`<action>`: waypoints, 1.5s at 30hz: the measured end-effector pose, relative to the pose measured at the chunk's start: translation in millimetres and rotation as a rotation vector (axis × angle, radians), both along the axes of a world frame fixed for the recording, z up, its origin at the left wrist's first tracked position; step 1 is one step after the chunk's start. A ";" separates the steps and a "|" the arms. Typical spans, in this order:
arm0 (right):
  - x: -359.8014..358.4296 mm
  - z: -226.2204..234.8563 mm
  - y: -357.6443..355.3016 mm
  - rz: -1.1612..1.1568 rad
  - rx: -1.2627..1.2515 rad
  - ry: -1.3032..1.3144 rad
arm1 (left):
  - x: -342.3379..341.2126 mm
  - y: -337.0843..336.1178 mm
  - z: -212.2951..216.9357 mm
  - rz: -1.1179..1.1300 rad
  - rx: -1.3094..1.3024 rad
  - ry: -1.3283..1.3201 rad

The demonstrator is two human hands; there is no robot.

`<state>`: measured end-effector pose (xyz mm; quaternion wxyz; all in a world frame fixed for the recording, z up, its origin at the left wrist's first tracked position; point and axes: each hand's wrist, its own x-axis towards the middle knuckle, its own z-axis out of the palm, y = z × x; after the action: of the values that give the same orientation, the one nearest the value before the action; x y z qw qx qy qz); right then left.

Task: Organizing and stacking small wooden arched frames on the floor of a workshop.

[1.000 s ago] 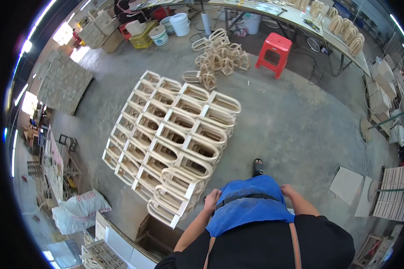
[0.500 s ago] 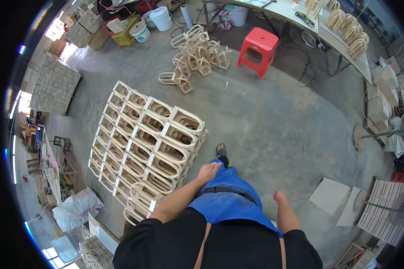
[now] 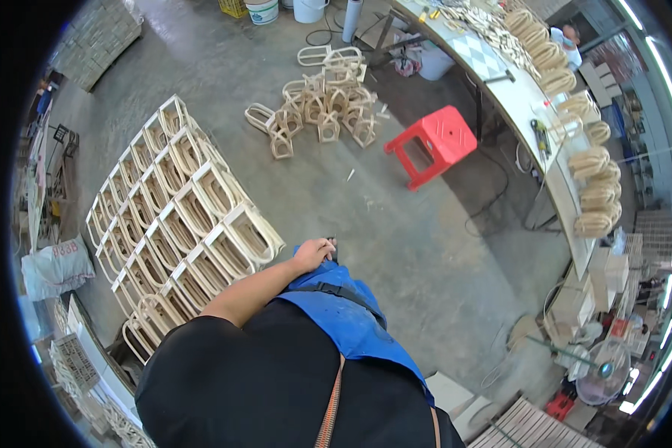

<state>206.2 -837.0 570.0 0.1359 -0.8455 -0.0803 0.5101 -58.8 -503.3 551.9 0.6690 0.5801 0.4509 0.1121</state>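
Observation:
My left hand (image 3: 313, 254) hangs in front of my blue apron (image 3: 355, 317), its fingers loosely bent, with nothing seen in it. It is nearest to the right corner of a large stack of pale wooden frames (image 3: 173, 213) with rounded ends, standing on the floor to my left. The hand does not touch the stack. My right hand and forearm are out of view. Farther ahead, a loose heap of similar wooden frames (image 3: 328, 104) lies on the concrete floor.
A red plastic stool (image 3: 433, 145) stands ahead to the right, beside a long worktable (image 3: 560, 196) bearing wooden loops and tools. A cable (image 3: 500, 190) trails under the table. A white sack (image 3: 57, 269) sits at far left; a standing fan (image 3: 605, 369) is at right. Another person (image 3: 567, 46) is behind the table.
The view has swung to the right, so the worktable and stool show nearer and the stack sits farther left. My right hand has gone out of view. The left hand remains before the apron.

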 end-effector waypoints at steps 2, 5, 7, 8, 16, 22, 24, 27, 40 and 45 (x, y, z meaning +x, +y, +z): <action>20.9 7.9 49.6 -0.012 0.028 0.019 | 13.4 28.1 13.1 0.040 0.042 0.044; 54.4 12.2 139.2 -0.040 0.073 0.073 | 23.3 69.9 28.5 0.101 0.066 0.147; 91.9 6.4 228.8 -0.071 0.108 0.111 | 37.2 96.3 32.3 0.168 0.082 0.267; 116.1 1.9 265.5 -0.083 0.122 0.131 | 42.6 108.0 31.1 0.205 0.087 0.329; 256.3 -113.6 629.3 -0.208 0.143 0.294 | 63.1 143.9 -23.8 1.087 -0.315 0.424; 295.6 -291.9 873.8 -0.366 0.034 0.401 | 137.0 142.7 23.5 0.790 -0.541 0.895; 292.2 -362.4 929.5 -0.420 -0.004 0.447 | 149.7 143.5 36.2 0.613 -0.605 0.967; 299.6 -468.9 975.1 -0.495 -0.070 0.475 | 178.0 141.8 39.9 0.623 -0.695 0.974; 233.4 -573.1 943.8 -0.626 -0.146 0.880 | 263.7 217.3 14.0 0.730 -0.866 1.064; 249.4 -417.6 896.5 -0.465 -0.056 0.766 | 270.0 240.4 16.6 0.875 -0.907 0.905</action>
<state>455.6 59.6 152.4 0.2438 -0.5948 0.1819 0.7441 211.2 -262.9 568.5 0.4864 0.0080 0.8703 -0.0774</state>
